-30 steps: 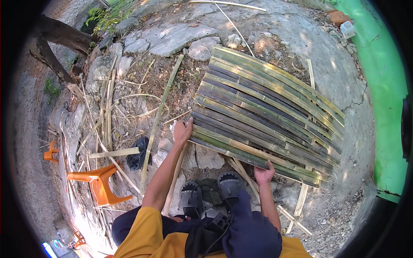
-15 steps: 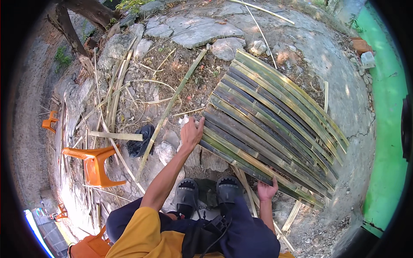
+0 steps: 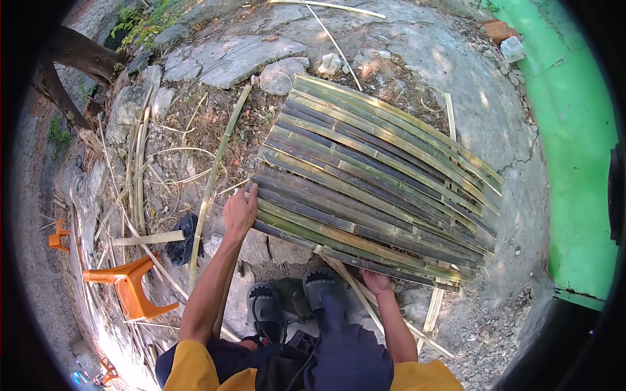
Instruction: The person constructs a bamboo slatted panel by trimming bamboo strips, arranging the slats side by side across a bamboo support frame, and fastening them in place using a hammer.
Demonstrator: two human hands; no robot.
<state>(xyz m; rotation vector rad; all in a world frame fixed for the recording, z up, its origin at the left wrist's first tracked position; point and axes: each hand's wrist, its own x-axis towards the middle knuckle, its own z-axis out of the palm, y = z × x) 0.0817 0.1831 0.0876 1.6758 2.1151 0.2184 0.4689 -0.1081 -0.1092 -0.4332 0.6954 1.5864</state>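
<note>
Slats (image 3: 372,179) of bamboo lie side by side ahead of the shoes (image 3: 324,287), centre to right. On the left is an orange stool (image 3: 130,287), then black plastic (image 3: 184,241) beside a pale strip (image 3: 149,238). The left hand (image 3: 241,212) clasps the slats' left end in its fingers; the right hand (image 3: 377,281) meets their near edge, fingers mostly hidden, their hold impossible to tell; farthest right, a green surface (image 3: 580,163)

Rough, cracked, stony ground (image 3: 515,215) carries 2 thin pale strips (image 3: 334,46) at 12 o'clock, a reddish-brown block (image 3: 499,30) between 1 and 2, an orange stool (image 3: 134,290) at 8, a crumpled black bag (image 3: 182,242) between 8 and 9, and loose bamboo strips (image 3: 141,169) past 9. A slatted bamboo panel (image 3: 375,179) covers part around 3.
</note>
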